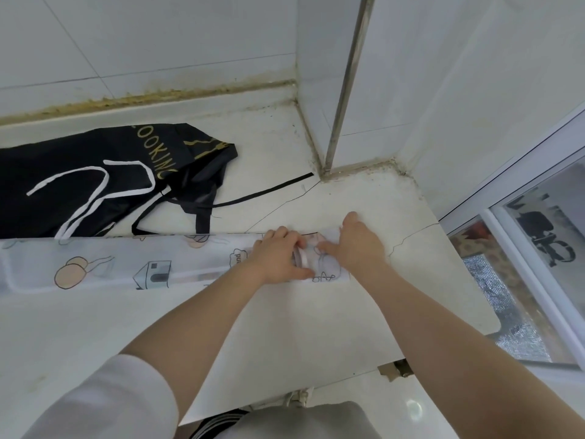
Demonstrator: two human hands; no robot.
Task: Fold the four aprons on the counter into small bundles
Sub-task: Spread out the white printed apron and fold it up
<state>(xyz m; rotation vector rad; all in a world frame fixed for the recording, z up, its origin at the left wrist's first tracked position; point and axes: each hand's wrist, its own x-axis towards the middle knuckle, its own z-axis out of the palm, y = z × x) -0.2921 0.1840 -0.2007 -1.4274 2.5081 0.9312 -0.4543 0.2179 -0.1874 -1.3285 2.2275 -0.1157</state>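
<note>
I see the printed apron [126, 264] lying on the counter [316, 327] as a long, narrow folded strip, running from the left edge of my view toward the middle. It is pale and slightly see-through, with cartoon drawings on it: round tan shapes, a small grey house-like figure, a little cloud with letters. Its right end sits under both hands.

My left hand [278, 256] lies on top of that end with the fingers curled, and it pinches a small loop of white strap [299, 258] against the fabric. My right hand [354, 245] is just beside it, touching the same end; its fingers are bent down onto the cloth and its thumb points toward the left hand, pressing the fabric. I cannot tell whether the right fingers have any fabric tucked beneath them.

Behind the strip, farther back on the counter and to the left, a black apron [95, 172] lies loosely spread. It carries gold lettering, a white strap [95, 182] looped over it, and a thin black tie [269, 190] trailing right across the counter toward the wall corner.

The counter is a pale stone slab with fine cracks. White wall tiles [158, 42] rise behind it, with a metal strip [348, 80] running up the corner. To the right is a window frame [522, 248]. A white sleeve [104, 403] covers my left upper arm.
</note>
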